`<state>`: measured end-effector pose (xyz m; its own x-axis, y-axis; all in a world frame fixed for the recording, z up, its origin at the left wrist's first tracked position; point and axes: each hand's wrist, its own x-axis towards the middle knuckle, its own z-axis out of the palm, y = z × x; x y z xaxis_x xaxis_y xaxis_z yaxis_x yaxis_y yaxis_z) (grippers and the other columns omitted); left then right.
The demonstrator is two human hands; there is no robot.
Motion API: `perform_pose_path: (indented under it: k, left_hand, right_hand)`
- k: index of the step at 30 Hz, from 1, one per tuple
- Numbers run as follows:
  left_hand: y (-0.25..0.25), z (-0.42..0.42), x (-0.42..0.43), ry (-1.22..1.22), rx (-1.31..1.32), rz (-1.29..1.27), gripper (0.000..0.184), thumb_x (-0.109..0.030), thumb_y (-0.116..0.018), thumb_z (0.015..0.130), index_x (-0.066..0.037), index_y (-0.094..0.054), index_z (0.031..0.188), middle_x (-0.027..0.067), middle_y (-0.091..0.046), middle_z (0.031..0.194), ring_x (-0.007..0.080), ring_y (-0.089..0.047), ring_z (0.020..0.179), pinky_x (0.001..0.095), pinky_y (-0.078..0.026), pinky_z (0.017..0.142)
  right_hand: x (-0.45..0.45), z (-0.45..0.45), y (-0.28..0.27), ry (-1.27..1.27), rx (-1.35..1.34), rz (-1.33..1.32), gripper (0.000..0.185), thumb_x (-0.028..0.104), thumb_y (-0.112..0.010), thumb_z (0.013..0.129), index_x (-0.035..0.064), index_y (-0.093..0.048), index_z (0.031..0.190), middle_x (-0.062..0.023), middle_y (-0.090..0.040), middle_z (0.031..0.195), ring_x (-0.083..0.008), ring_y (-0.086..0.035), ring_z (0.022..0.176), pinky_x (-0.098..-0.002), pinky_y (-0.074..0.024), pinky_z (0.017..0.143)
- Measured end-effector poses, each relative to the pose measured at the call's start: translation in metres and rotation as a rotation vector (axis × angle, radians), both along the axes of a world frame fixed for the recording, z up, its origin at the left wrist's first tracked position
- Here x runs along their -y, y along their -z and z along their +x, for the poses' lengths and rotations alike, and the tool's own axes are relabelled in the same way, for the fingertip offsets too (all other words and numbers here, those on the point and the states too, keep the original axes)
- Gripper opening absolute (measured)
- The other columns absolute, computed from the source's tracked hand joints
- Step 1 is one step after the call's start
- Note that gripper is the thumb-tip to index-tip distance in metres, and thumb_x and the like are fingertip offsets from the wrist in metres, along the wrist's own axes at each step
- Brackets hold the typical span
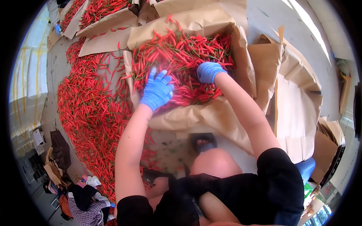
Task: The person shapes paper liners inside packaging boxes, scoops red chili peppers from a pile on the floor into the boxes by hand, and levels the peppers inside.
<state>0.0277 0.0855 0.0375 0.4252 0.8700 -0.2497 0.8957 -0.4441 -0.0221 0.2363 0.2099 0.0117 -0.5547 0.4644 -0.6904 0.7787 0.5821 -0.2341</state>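
Note:
Red chilies with green stems (181,49) fill a box lined with brown paper (188,116). My left hand (156,89), in a blue glove, lies over the chilies at the box's left side, its fingers spread and nothing gripped. My right hand (209,72), also gloved in blue, is on the chilies right of the middle, with its fingers curled inward. Whatever those fingers hold, if anything, is hidden.
A large heap of chilies (90,109) covers the floor to the left. Another paper-lined box (296,113) stands at the right. Bags and clothes (86,207) lie at the lower left. A co-worker's gloved hand (58,29) shows at the upper left.

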Motion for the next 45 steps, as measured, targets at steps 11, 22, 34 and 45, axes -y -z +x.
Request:
perform_pose_path:
  k: [11, 22, 34, 45]
  left_hand:
    - [0.017, 0.03, 0.003, -0.214, 0.241, 0.366, 0.022, -0.033, -0.058, 0.078, -0.013, -0.065, 0.085, 0.0041, -0.06, 0.093, 0.0246, -0.054, 0.096, 0.0474, -0.036, 0.092]
    - [0.032, 0.069, -0.029, -0.578, 0.208, -0.241, 0.024, -0.026, -0.053, 0.085, -0.013, -0.062, 0.103, 0.0119, -0.06, 0.102, 0.0315, -0.06, 0.09, 0.0448, -0.048, 0.076]
    - [0.053, 0.066, -0.03, -0.062, -0.052, -0.003, 0.017, -0.015, -0.052, 0.078, -0.013, -0.061, 0.093, 0.0061, -0.058, 0.091, 0.0216, -0.058, 0.086, 0.0394, -0.045, 0.07]
    - [-0.023, 0.012, 0.022, -0.42, 0.752, 0.37, 0.011, -0.003, -0.061, 0.076, -0.004, -0.056, 0.086, 0.0092, -0.059, 0.082, 0.026, -0.058, 0.074, 0.0348, -0.048, 0.068]
  right_hand:
    - [0.043, 0.005, 0.023, 0.37, -0.539, 0.318, 0.023, 0.022, -0.059, 0.076, 0.0157, -0.063, 0.099, -0.0107, -0.06, 0.096, -0.029, -0.06, 0.088, -0.0408, -0.0487, 0.076]
    - [0.033, 0.015, 0.032, 0.218, -0.599, 0.358, 0.021, 0.018, -0.056, 0.079, 0.0204, -0.064, 0.098, -0.0087, -0.056, 0.095, -0.0282, -0.061, 0.084, -0.0424, -0.049, 0.071]
    - [0.02, -0.008, 0.007, -0.24, -0.256, 0.386, 0.021, 0.018, -0.052, 0.083, 0.0156, -0.061, 0.102, -0.0099, -0.055, 0.102, -0.0264, -0.061, 0.091, -0.04, -0.052, 0.071]
    - [0.017, 0.008, 0.039, 0.332, -0.707, 0.293, 0.016, 0.023, -0.065, 0.074, 0.0122, -0.067, 0.086, -0.0095, -0.058, 0.091, -0.0267, -0.059, 0.086, -0.0385, -0.0482, 0.077]
